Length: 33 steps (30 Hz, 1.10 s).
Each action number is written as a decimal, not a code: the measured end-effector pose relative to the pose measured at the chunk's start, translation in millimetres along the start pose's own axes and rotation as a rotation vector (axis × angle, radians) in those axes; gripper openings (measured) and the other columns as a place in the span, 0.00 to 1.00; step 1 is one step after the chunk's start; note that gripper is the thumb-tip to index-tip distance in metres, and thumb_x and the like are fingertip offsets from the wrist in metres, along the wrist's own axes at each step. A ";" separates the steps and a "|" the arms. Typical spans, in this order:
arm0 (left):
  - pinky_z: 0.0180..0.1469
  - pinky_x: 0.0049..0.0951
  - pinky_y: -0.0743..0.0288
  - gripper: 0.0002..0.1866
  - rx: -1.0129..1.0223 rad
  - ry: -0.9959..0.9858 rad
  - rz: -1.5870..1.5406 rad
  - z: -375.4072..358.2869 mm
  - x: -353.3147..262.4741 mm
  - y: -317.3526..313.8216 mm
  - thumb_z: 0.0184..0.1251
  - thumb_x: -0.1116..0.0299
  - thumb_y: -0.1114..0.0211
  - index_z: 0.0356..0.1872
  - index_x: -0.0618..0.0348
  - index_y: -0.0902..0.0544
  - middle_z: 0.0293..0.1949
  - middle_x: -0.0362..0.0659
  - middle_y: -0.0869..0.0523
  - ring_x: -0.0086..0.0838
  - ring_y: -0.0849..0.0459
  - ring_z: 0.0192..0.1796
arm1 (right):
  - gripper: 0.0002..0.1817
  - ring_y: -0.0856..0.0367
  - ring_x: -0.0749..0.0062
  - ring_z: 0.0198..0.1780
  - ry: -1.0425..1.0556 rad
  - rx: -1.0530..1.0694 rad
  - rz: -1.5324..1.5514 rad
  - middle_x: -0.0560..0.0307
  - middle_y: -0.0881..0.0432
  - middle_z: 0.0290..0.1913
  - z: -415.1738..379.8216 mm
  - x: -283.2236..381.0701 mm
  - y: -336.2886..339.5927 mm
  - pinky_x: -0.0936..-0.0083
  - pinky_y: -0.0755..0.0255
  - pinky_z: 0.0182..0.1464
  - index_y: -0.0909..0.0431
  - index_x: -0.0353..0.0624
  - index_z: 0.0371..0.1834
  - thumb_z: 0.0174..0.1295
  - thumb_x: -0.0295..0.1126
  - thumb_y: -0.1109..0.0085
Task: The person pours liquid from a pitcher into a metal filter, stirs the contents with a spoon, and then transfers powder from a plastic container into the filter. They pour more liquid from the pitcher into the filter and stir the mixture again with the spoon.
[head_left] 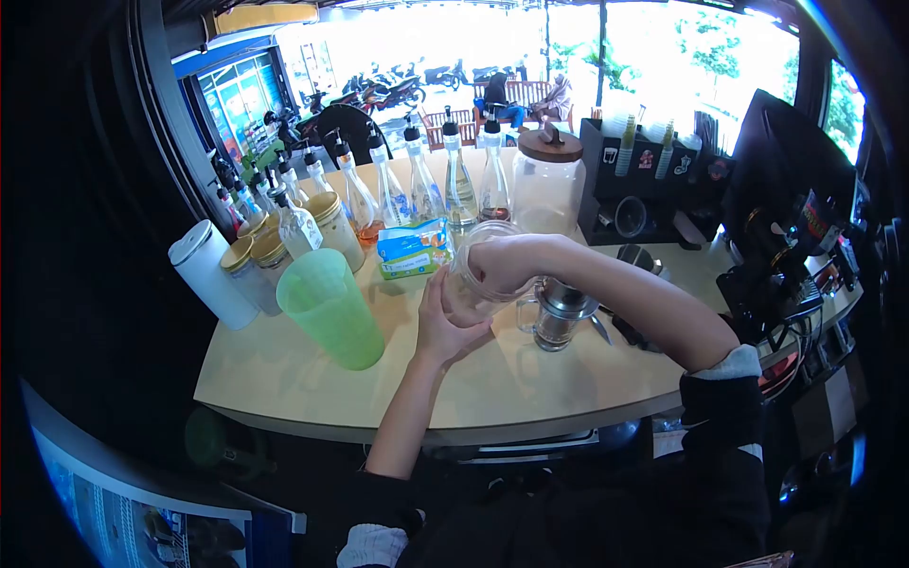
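Both forearms are bare, with dark, near-black sleeves pushed up: the right sleeve [724,402] is bunched just above the elbow, the left sleeve [383,506] near the bottom edge of the view. Each of the 2 sleeves shows a pale grey-white band of lining or cuff at its rolled edge. The left hand [445,322] and right hand [502,265] wear no gloves; rings or a watch cannot be made out.

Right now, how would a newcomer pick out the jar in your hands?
Find the pale counter, then the green cup on it. Just right of that, both hands grip a clear jar tilted on its side, unlike the lidded jars standing behind.
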<state>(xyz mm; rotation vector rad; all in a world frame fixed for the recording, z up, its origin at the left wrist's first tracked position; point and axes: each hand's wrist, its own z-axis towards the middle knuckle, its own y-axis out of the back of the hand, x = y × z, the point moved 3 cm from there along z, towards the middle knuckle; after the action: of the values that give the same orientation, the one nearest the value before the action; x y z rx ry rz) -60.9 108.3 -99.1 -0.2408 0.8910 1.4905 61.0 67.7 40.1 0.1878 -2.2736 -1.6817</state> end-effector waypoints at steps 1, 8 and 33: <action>0.54 0.31 0.24 0.56 -0.019 -0.052 -0.014 -0.3 -2.5 0.5 0.31 0.65 0.17 0.69 0.55 0.39 0.57 0.48 0.26 0.37 0.23 0.59 | 0.11 0.16 0.58 0.37 -0.001 0.006 0.005 0.47 0.17 0.31 7.4 -4.3 -5.8 0.67 0.25 0.41 0.17 0.37 0.34 0.53 0.33 0.41; 0.63 0.39 0.28 0.54 0.015 -0.060 -0.036 2.2 -9.1 4.1 0.32 0.67 0.19 0.68 0.53 0.39 0.60 0.50 0.27 0.43 0.26 0.63 | 0.11 0.16 0.66 0.31 0.267 0.052 -0.334 0.47 0.16 0.28 37.9 -8.5 -20.8 0.69 0.23 0.33 0.16 0.35 0.27 0.48 0.33 0.36; 0.64 0.38 0.31 0.55 -0.060 -0.026 -0.068 0.4 1.5 4.3 0.32 0.66 0.17 0.67 0.61 0.39 0.60 0.51 0.29 0.42 0.27 0.63 | 0.12 0.21 0.58 0.35 0.169 -0.177 0.047 0.48 0.20 0.31 -17.2 0.7 19.5 0.68 0.28 0.40 0.18 0.35 0.33 0.44 0.21 0.46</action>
<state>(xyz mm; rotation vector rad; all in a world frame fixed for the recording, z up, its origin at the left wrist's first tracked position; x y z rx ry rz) -64.9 110.3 -98.2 -0.2925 0.8114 1.4553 67.2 57.8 63.3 0.2260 -1.9822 -1.7601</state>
